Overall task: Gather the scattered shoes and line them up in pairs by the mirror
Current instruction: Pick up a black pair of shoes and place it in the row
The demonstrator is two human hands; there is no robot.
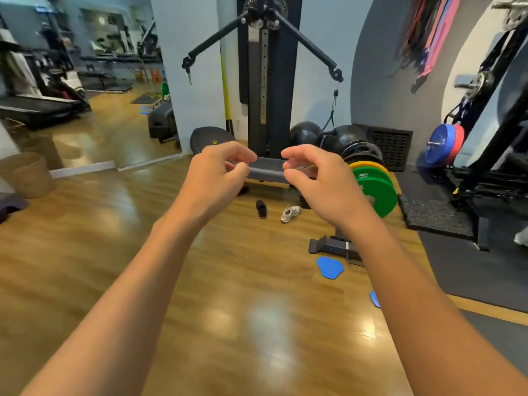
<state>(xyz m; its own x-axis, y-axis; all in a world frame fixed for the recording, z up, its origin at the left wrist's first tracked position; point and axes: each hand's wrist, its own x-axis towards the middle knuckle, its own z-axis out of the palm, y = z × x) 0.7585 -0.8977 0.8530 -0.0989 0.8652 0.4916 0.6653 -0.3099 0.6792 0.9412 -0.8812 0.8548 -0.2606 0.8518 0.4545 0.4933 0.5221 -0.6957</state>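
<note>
1. both arms stretch forward, raised over the wood floor (114, 252), forearms bare.
2. the left hand (220, 172) is held up with its fingers loosely curled, thumb and forefinger tips close together, nothing between them.
3. the right hand (317, 181) mirrors it, fingers relaxed and half bent, thumb apart from them, holding nothing. the two hands are near each other but apart.
4. a white shoe (290, 214) lies on the floor near its far edge, in front of the cable machine (263, 110) and just left of the green plates (374, 190). it is a low laced sneaker with a pale sole.
5. its long axis runs on a slant, from near-left to far-right; which end is the toe is hard to tell.
6. a black shoe (261, 208) lies just left of the white one, apart from it. it is dark all over, with detail too small to read.
7. its long axis points almost straight away, toward the machine.
8. the mirror (85, 81) stands at the floor's far-left edge, well apart from both shoes.
</note>
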